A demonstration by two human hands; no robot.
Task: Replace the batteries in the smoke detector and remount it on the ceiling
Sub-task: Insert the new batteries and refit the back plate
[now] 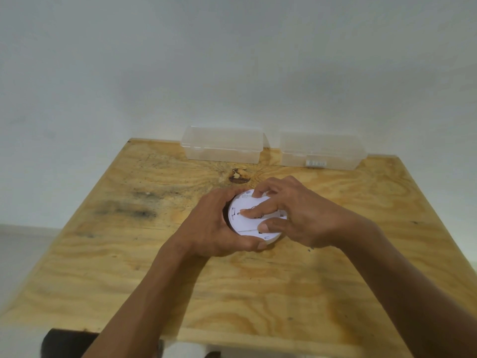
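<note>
White round smoke detector (249,220), flat back side up, near the middle of the counter (180,280), a little toward the far edge. Whether resting on the wood or lifted just above it: cannot tell. Cupped from the left by the left hand (209,228), fingers curled around the rim, thumb along the near edge, holding the detector. Covered from the right by the right hand (296,215): fingers (254,211) spread narrow and laid flat across the back, 1 fingertip at the far rim, thumb pressed on the near part of the back. Small slots and a thin seam visible on the white back between the fingers. Dark knot (238,175) in the plywood just beyond the detector. At the far edge, against the white wall (232,60), 2 clear plastic boxes with lids closed: left box (222,147), and right box (322,151) near the far right corner, something small and pale inside it, too blurred to name. Bare forearms reaching in from the near edge.
</note>
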